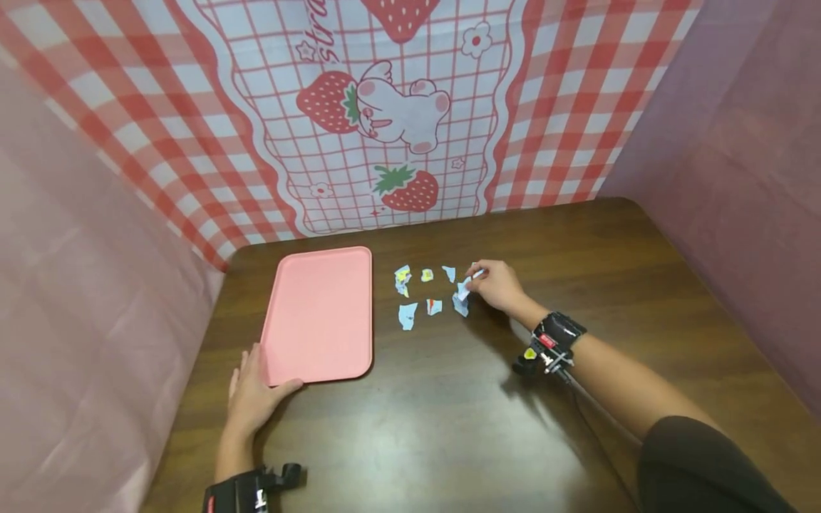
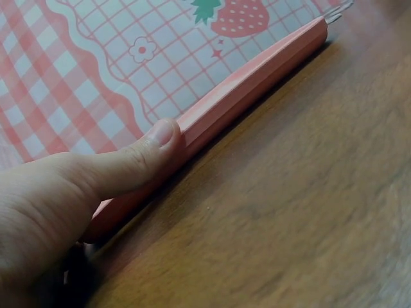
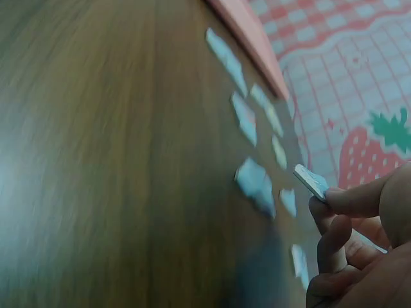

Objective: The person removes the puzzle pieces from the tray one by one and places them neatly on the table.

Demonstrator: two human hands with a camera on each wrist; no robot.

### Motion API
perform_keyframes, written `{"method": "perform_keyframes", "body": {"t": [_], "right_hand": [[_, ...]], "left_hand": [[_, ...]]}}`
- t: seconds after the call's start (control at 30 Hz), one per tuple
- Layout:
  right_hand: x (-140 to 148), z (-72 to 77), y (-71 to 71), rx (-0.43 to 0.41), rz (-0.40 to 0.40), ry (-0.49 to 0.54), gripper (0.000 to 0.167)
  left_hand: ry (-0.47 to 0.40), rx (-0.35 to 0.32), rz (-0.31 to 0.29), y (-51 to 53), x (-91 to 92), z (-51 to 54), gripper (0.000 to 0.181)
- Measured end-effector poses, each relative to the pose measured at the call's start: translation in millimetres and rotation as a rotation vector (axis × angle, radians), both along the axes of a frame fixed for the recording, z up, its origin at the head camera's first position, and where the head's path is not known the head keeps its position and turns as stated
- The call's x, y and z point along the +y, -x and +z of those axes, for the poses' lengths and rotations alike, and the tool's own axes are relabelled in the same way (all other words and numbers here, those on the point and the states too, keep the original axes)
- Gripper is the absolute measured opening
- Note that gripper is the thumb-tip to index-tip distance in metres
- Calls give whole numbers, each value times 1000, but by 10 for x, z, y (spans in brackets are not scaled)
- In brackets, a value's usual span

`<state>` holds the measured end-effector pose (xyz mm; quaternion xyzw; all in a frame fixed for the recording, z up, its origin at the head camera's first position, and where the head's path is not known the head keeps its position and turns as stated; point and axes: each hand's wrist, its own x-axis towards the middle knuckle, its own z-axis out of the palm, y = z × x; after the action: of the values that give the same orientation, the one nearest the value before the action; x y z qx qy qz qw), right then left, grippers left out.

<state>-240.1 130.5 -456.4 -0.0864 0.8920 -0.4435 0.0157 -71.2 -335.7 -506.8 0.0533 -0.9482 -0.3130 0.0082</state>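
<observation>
My right hand (image 1: 500, 286) is above the table, pinching a small, flat, pale blue scrap (image 3: 311, 182) between thumb and fingers. Its jagged shape and pale edge resemble torn paper or card, though the material is unclear. Below it lies another pale blue scrap (image 1: 460, 307). More ragged pieces lie nearby, including a yellow-marked one (image 1: 402, 279), a small yellowish one (image 1: 427, 275) and a red-marked one (image 1: 434, 306). At the near left corner of a pink tray (image 1: 317, 313), my left hand (image 1: 253, 392) grips the rim. Its thumb (image 2: 144, 154) presses the near side; the other fingers are hidden in the left wrist view.
The brown wooden table (image 1: 410, 434) has rounded far corners. Behind it hangs a red-and-white checked cloth (image 1: 564, 107) with strawberry prints. Pink fabric (image 1: 83, 299) hangs on the left side and more on the right. A cable trails from the right wrist camera.
</observation>
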Motion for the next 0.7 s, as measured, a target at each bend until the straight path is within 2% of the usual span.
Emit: {"method": "perform_keyframes", "body": {"t": [0.33,0.5,0.7], "right_hand": [[352,-165,20,-9,-31,-138,22],[402,-208,19,11,-29,-208,21],[423,-211,36,13,-36,-247,17]], "left_hand": [[8,-36,-3,-11,4,48,124],[9,-27,7,-23,-2,35,124],[4,-21,5,-11,-2,28,125]]}}
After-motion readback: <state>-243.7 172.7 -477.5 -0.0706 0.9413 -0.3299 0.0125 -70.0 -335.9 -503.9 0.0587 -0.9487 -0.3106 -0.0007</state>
